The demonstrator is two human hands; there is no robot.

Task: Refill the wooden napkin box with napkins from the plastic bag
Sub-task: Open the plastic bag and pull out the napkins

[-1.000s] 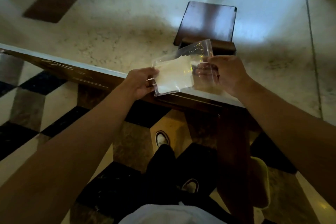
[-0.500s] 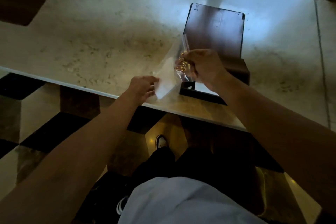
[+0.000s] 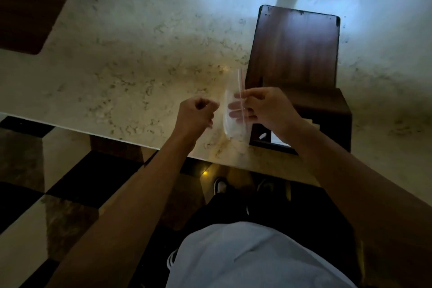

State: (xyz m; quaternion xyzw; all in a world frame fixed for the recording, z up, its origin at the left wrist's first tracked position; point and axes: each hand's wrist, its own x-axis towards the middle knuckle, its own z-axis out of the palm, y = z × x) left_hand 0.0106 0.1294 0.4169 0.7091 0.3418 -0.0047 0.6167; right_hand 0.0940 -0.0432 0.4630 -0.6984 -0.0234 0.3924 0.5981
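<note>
Our right hand [image 3: 264, 110] now pinches the seemingly emptied plastic bag [image 3: 233, 112]; left hand [image 3: 196, 114] has let go, fisted; napkins likely gone into the wooden napkin box [image 3: 301, 91].

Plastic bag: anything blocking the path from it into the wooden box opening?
Nothing visible does. The plastic bag is pinched in the right hand just left of the wooden napkin box, whose lid is up. The right forearm hides most of the opening, so its inside is unclear. The left hand is closed beside the bag.
</note>
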